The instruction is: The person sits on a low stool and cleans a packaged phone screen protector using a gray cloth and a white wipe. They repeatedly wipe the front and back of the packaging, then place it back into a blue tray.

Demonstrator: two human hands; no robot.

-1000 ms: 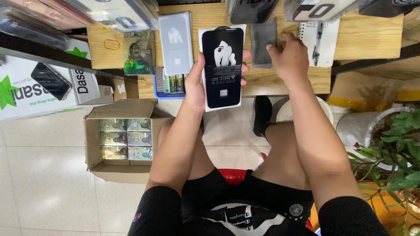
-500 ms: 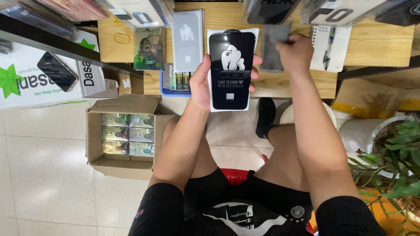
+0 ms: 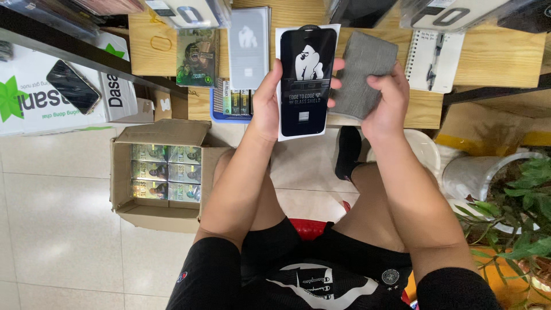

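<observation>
A pale tiled floor (image 3: 63,218) runs under a low wooden table (image 3: 493,46), and the person sits facing that table with knees apart.

Head view: the left hand (image 3: 265,106) holds a flat black-and-white pack (image 3: 305,80) upright just in front of the table edge, thumb on the pack's left side and fingertips wrapped round its right edge, so the hand is closed on it. The right hand (image 3: 385,100) grips a grey sleeve (image 3: 363,72) just right of the pack, fingers curled over its lower part and the top leaning towards the table. Pack and sleeve nearly touch at their near edges. On the table behind the pack lie a grey card (image 3: 248,46) and a green pack (image 3: 197,57); a notebook (image 3: 434,60) with a pen lies towards the table's right end. Below the table's left end an open carton (image 3: 158,172) of green boxes stands on the floor, and a dark phone (image 3: 73,86) rests on a white box left of the table.

To do this well, I judge the pack should stay pinched by its edges and square to the sleeve's mouth, both hands close to the table so nothing drops far. Whether the sleeve's end is open cannot be told.
</observation>
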